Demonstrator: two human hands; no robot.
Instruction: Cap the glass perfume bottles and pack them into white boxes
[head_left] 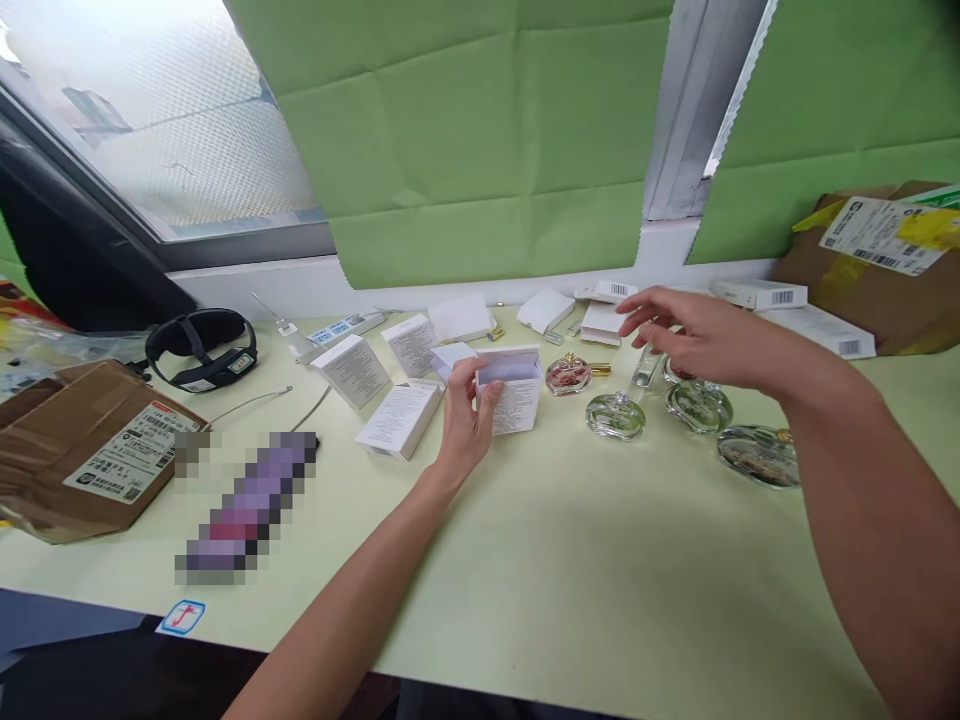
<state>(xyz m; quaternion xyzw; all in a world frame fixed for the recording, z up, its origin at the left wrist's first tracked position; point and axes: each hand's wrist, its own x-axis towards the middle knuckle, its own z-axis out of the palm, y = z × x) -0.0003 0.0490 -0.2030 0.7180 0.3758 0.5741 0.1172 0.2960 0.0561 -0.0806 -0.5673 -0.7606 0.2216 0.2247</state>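
Note:
My left hand (471, 415) is closed around a white printed box (516, 405) whose top stands open, its flap (452, 358) folded out to the left. My right hand (686, 335) hovers over the glass bottles, fingers apart and loosely bent. Just beneath its fingertips is a clear glass vial (645, 368); I see no firm grip on it. Around that hand lie round flat glass perfume bottles: a reddish one (568, 374) with a gold neck, a green one (615, 416), another green one (700, 406) and a darker one (759, 456). One more is partly hidden behind the hand.
More printed white boxes (401, 415) stand left of my left hand. White boxes (814, 330) also lie at the back right, near a carton (870, 270). On the left are a taped carton (97, 450), a black headset (201, 350), a power strip (337, 335) and a blurred phone (251, 510).

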